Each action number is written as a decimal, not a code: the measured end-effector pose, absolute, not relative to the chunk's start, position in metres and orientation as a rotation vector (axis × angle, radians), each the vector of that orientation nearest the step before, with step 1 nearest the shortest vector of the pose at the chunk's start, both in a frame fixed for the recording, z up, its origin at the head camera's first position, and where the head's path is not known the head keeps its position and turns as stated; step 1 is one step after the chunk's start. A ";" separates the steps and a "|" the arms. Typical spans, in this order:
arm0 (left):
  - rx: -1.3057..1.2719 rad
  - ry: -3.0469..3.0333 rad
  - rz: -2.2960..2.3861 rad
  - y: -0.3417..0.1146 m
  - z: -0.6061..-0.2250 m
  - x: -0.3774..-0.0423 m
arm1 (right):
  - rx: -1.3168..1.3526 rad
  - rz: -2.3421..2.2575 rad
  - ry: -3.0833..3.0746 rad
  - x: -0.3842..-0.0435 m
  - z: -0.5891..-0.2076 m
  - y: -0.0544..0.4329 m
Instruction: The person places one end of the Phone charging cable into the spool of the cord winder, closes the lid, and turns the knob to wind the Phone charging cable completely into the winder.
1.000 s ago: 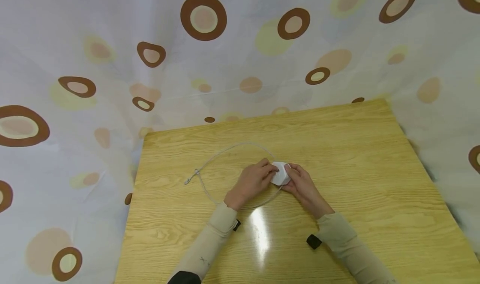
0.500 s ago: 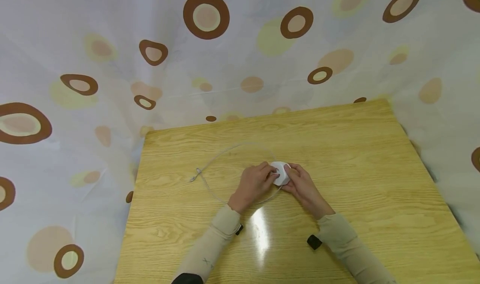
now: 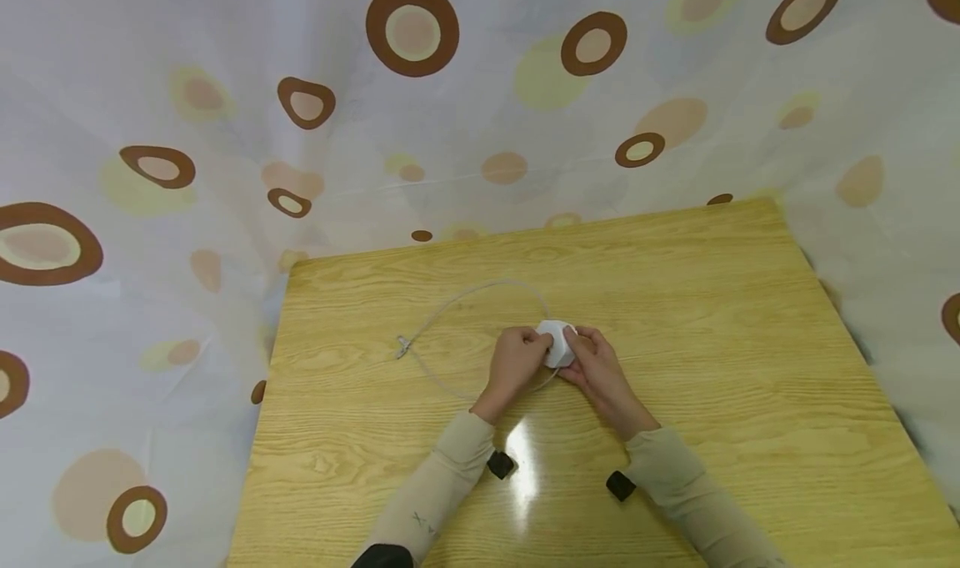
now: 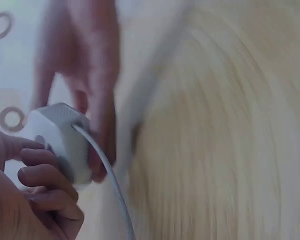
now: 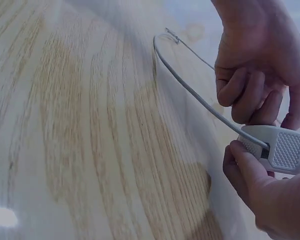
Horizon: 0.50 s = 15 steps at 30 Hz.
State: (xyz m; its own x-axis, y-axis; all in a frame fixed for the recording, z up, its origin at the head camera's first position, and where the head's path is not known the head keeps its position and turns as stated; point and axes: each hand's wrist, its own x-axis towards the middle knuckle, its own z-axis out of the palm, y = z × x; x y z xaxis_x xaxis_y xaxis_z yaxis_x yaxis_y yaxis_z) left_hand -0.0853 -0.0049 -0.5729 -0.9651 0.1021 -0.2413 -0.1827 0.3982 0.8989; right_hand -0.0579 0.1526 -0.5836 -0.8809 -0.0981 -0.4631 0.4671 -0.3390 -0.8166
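A white, many-sided cable winder [image 3: 558,344] with textured side panels is held up above the table. A thin grey cable [image 5: 190,90] leaves a slot in its side and forms a loop, its ends [image 3: 403,347] crossing at the left. My right hand [image 3: 603,380] grips the winder from the right, thumb on one side and fingers behind. From the left, my left hand [image 3: 516,366] bends its fingers against the winder's face, thumb and fingertip pinching there. In the left wrist view, the left fingers [image 4: 47,175] cover much of that face, so the exact spot they hold is hidden.
The wood-grain table [image 3: 720,318] stretches out on all sides of the hands. A pale curtain [image 3: 465,92] with brown ring patterns hangs behind and beside it. Dark wrist cameras [image 3: 620,486] stick out below both sleeves.
My left hand has turned and shifted slightly at the winder's face. The cable's crossed ends have slid right and the loop has become smaller. My right hand keeps its grip.
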 end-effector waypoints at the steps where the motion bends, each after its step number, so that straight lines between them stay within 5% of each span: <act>1: -0.128 2.306 1.675 -0.005 -0.572 -0.086 | 0.478 -2.261 1.562 -0.058 -0.583 0.152; 6: -0.190 2.081 1.833 -0.007 -0.572 -0.088 | 0.464 -2.248 1.566 -0.059 -0.583 0.155; 15: 0.504 2.724 1.205 -0.027 -0.576 -0.086 | 0.472 -2.248 1.489 -0.059 -0.586 0.161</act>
State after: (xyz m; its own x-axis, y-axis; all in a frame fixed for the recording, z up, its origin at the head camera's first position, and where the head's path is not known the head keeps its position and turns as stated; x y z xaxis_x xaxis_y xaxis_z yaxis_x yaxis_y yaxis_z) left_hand -0.0857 -0.0269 -0.5764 -0.9372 0.3479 0.0242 0.2519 0.6274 0.7368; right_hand -0.0595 0.1614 -0.5861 -0.8622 -0.1432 -0.4860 0.5033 -0.3516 -0.7893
